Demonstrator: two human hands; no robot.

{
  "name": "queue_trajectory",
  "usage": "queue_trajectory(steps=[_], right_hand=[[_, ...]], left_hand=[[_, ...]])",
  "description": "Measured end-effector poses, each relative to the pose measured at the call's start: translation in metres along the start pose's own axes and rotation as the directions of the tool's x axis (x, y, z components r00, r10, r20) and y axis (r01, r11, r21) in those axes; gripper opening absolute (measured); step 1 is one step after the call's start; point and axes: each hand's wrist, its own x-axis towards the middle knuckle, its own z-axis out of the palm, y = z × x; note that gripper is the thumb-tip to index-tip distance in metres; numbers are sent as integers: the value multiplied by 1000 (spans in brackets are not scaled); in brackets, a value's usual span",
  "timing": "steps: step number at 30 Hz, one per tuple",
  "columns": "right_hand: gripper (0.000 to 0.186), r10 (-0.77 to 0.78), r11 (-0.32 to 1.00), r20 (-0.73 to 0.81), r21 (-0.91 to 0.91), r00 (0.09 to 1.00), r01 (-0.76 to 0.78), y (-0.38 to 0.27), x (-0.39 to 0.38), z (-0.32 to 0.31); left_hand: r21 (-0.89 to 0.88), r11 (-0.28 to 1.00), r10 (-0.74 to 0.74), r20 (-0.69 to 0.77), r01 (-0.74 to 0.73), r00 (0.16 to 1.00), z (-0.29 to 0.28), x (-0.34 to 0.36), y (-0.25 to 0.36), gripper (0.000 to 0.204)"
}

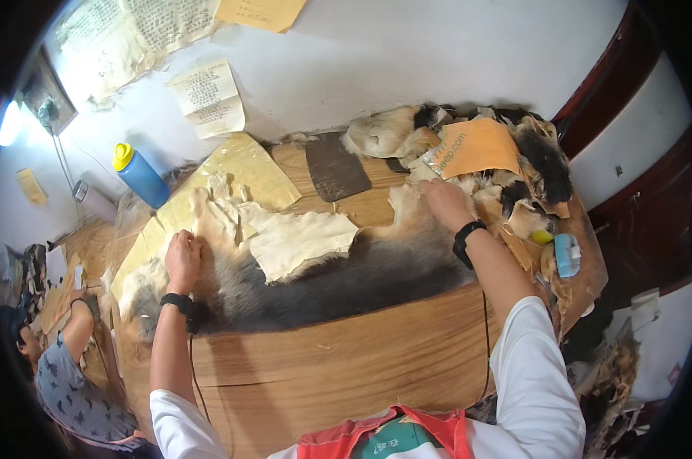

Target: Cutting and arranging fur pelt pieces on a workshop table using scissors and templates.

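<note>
A long fur pelt [346, 268], dark along its near side and tan toward its ends, lies across the wooden table. Over its middle is a pale piece of hide [304, 241], skin side up. My left hand [183, 262] is at the pelt's left part, fingers curled down and closed on the fur. At the far right part, my right hand [445, 203] has its fingers bent together on a tan flap of the same pelt. Its fingertips are partly hidden. Both wrists wear black bands with cables.
Scraps of fur and an orange envelope [480, 147] are heaped at the back right, near a light-blue object [567, 255]. A dark flat piece [337, 167] and yellow sheet [250, 172] lie behind the pelt. A blue bottle [141, 177] stands back left; another person [78, 382] works at left.
</note>
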Motion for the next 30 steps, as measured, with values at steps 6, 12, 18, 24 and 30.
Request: queue_trajectory(steps=[6, 12, 18, 24, 30], right_hand=[[21, 46, 999, 32, -4, 998, -46, -16, 9, -24], [61, 102, 991, 29, 89, 994, -104, -23, 8, -5], [54, 507, 838, -189, 335, 841, -430, -2, 42, 13], [34, 478, 861, -36, 217, 878, -460, 39, 54, 32], [21, 465, 871, -182, 271, 867, -410, 26, 49, 16]], left_hand=[[2, 998, -64, 42, 64, 997, -1, 5, -13, 14], [-149, 934, 261, -337, -325, 904, -24, -14, -11, 8], [-468, 884, 42, 89, 5, 995, -66, -54, -8, 17], [-516, 699, -322, 393, 496, 862, -39, -59, -27, 39], [-618, 677, -204, 364, 400, 909, -51, -66, -20, 18]])
